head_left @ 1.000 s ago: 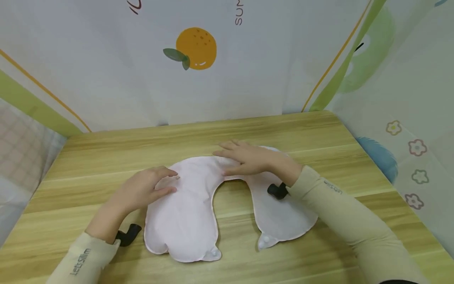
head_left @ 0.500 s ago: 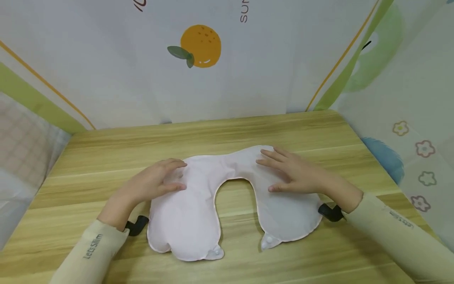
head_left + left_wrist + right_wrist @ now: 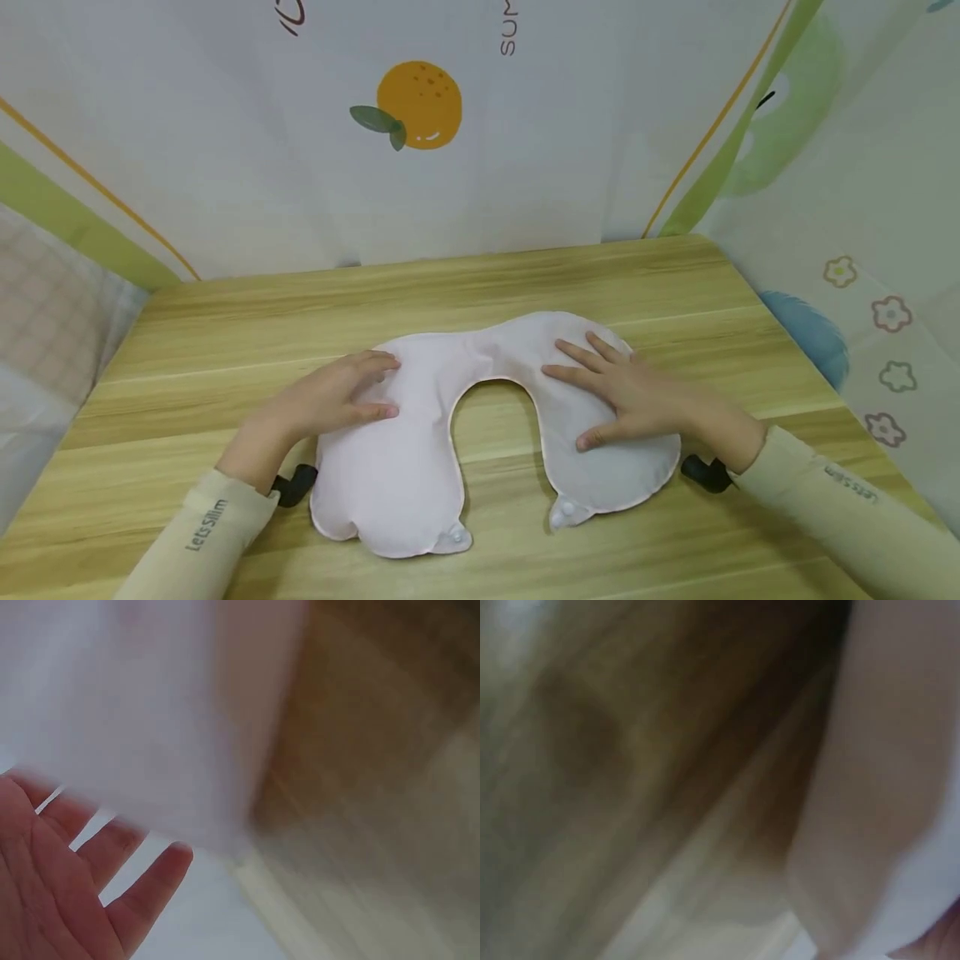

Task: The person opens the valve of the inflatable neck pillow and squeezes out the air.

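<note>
**Under both palms: a flat U-shaped pillow on the table**

Beneath my left hand (image 3: pixel 330 404) lies the left lobe of the pale pink pillow (image 3: pixel 420 450); my fingers are nearly straight and spread, pressing down on the fabric without gripping it, apparently to flatten that side. Just behind my left wrist sits a black camera mount (image 3: pixel 295 484). Between my hands the pillow's arch curves away from me, its notch open toward me over bare wooden table (image 3: pixel 225 317). Its two tips, each with a white snap (image 3: pixel 456 534), lie nearer me than my fingers. My right hand (image 3: pixel 633 398) rests flat on the right lobe, fingers splayed, holding nothing, seemingly steadying it. Both wrist views are blurred, showing only fabric edge against wood. Beyond my fingertips hangs a backdrop with a printed orange (image 3: pixel 418 104).
</note>
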The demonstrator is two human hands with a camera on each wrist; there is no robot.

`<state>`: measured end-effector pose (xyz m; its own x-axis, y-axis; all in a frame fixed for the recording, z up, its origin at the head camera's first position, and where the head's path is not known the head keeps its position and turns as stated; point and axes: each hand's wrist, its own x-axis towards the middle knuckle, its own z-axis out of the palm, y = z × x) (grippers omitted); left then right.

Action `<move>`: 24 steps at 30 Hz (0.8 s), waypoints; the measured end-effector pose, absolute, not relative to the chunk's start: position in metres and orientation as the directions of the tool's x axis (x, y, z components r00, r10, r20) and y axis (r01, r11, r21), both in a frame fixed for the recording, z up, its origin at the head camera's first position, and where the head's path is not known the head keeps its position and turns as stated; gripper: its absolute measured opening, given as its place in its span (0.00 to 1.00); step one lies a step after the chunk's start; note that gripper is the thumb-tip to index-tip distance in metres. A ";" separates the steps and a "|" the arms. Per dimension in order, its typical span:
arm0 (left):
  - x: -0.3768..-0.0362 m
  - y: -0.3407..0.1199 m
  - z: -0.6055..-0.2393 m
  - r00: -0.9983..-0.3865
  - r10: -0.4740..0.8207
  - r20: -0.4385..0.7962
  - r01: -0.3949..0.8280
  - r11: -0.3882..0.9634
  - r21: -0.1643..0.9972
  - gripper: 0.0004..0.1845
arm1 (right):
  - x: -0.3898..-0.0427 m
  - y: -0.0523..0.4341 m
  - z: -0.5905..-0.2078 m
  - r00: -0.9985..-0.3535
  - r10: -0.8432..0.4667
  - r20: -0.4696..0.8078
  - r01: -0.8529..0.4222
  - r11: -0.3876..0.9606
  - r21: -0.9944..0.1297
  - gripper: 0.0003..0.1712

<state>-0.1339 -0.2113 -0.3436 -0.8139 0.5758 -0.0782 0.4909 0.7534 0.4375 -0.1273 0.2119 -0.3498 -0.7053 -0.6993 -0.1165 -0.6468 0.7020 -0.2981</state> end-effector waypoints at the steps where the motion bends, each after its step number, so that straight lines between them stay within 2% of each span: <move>1: -0.134 -0.211 -0.344 -0.812 0.578 -0.079 0.493 0.753 0.436 0.34 | -0.127 0.212 -0.351 -0.706 -0.698 -0.122 -0.644 0.704 -0.301 0.54; 14: -0.134 -0.211 -0.350 -0.804 0.592 -0.052 0.522 0.745 0.416 0.33 | -0.127 0.212 -0.360 -0.712 -0.694 -0.109 -0.639 0.704 -0.311 0.55; 24: -0.135 -0.210 -0.349 -0.816 0.572 -0.082 0.498 0.768 0.401 0.34 | -0.128 0.210 -0.366 -0.700 -0.705 -0.115 -0.653 0.696 -0.299 0.53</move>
<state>-0.1347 -0.2101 -0.3491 -0.8161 0.5721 -0.0819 0.4984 0.7684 0.4015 -0.1281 0.2103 -0.3656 -0.6996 -0.7052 -0.1154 -0.6526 0.6963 -0.2987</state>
